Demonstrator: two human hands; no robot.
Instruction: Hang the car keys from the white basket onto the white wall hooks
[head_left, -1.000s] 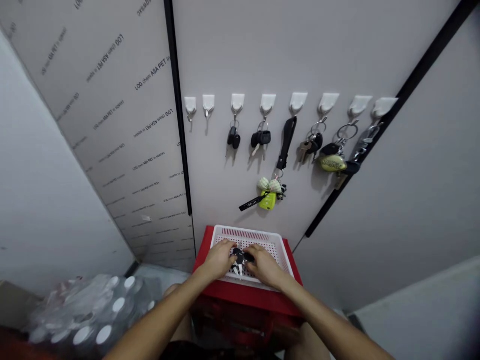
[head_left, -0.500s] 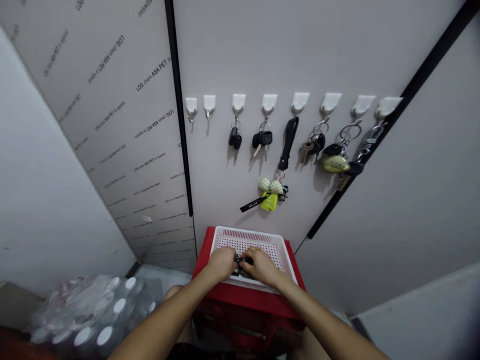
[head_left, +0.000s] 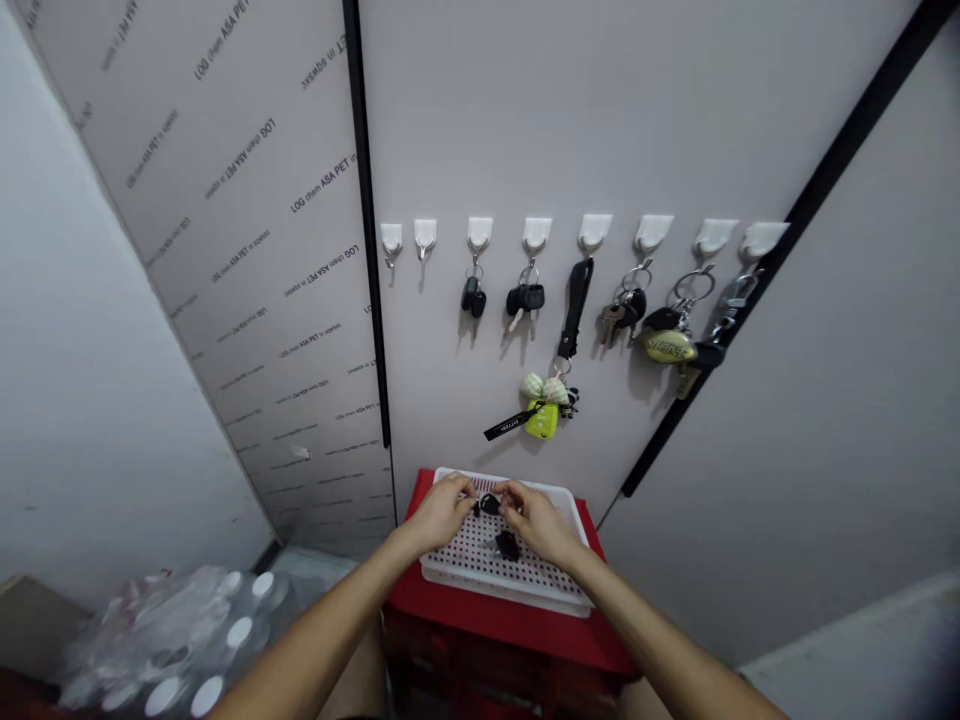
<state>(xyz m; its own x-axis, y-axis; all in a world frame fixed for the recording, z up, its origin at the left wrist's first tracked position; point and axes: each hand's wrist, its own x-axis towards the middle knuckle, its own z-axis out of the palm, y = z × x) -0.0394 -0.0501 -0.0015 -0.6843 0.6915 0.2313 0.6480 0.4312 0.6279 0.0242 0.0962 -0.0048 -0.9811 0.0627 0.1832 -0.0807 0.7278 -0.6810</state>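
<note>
Two bare hands, left hand (head_left: pixel 444 513) and right hand (head_left: pixel 538 522); both grips pinch one black key set (head_left: pixel 490 504) between them, above one white perforated plastic basket (head_left: pixel 517 592). Inside basket lies one black key bunch (head_left: pixel 507 545). Basket is on one red bench (head_left: pixel 510 618). On grey panel (head_left: pixel 600 110), eight white hooks (head_left: pixel 537 233); six carry hanging key sets (head_left: pixel 525 298).

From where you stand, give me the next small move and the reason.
I'd probably raise the small black key fob slightly, straight up: the left hand and right hand have fingertips on either side of it, and the other black keys lie close by in the white basket, where the two might catch.
</note>
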